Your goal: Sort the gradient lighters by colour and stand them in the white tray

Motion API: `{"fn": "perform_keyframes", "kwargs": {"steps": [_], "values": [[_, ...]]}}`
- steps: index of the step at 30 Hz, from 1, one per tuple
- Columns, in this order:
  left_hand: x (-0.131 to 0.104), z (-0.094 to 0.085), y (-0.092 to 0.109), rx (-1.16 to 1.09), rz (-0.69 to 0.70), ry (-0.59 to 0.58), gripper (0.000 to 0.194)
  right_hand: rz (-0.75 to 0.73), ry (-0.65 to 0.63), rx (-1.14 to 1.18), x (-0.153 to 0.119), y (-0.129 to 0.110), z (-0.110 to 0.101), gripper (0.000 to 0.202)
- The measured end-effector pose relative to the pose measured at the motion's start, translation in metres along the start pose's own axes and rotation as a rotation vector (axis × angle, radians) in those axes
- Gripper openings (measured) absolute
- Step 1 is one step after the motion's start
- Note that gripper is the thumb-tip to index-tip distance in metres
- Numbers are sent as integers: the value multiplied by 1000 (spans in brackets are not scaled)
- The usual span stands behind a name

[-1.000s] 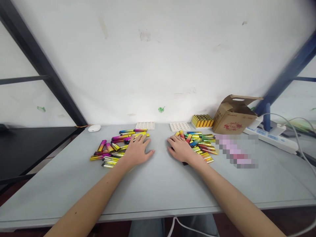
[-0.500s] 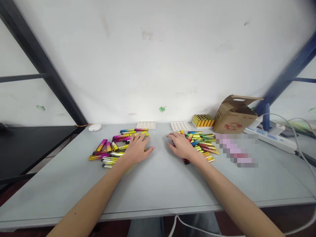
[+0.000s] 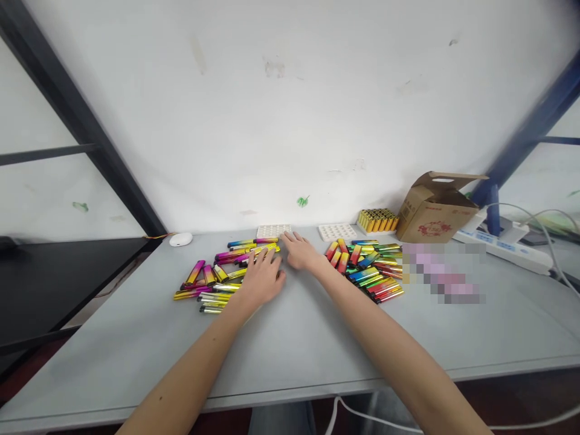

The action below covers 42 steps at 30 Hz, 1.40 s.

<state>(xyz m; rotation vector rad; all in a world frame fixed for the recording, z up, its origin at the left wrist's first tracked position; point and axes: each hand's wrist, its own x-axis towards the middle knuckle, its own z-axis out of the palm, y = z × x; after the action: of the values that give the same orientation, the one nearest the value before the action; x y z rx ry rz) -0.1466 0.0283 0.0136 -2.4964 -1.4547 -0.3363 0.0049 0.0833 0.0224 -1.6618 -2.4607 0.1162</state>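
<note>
My left hand [image 3: 263, 279] rests over the right edge of a pile of shiny pink, yellow and silver lighters [image 3: 226, 273], its fingers spread. Whether it touches any of them I cannot tell. Close beside it, my right hand [image 3: 299, 251] reaches across with its fingers stretched out, the tips near the right end of a white tray with holes [image 3: 272, 231]. Nothing shows in either hand. On the right lies a second pile of lighters [image 3: 365, 275] in red, yellow, blue and green, partly behind my right forearm.
A second white holed tray [image 3: 338, 232] lies near the wall. Yellow lighters [image 3: 377, 222] stand upright in another tray beside an open cardboard box [image 3: 435, 220]. A power strip [image 3: 507, 249] with cables runs along the right. A white case [image 3: 180, 240] sits at the back left.
My right hand has moved left, away from the right pile to beside my left hand, uncovering red and yellow lighters. My left hand stays at the left pile. The view has shifted slightly.
</note>
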Motion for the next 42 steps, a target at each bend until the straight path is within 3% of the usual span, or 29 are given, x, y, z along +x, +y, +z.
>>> {"fn": "perform_keyframes", "kwargs": {"steps": [5, 11, 23, 27, 30, 33, 35, 42], "values": [[0, -2, 0, -21, -2, -13, 34, 93, 59, -72, -3, 0, -3, 47], [0, -1, 1, -33, -30, 6, 38, 133, 110, -136, -33, 17, -15, 41], [2, 2, 1, -90, -98, 15, 56, -23, 197, -131, -88, 24, -12, 28], [1, 1, 1, -93, -95, 31, 49, -110, 161, -9, -98, 32, -19, 23], [0, 0, 2, -96, -68, 27, 49, -198, 175, 174, -99, 48, -29, 32], [-2, 0, 4, -126, 0, 9, 53, -74, 336, 247, -98, 67, -37, 41], [-3, 0, 5, -138, 42, -10, 54, 1, 366, 229, -97, 74, -38, 42], [-2, 1, 7, -150, 63, 19, 41, -133, 141, 102, -98, 64, -25, 54]]}}
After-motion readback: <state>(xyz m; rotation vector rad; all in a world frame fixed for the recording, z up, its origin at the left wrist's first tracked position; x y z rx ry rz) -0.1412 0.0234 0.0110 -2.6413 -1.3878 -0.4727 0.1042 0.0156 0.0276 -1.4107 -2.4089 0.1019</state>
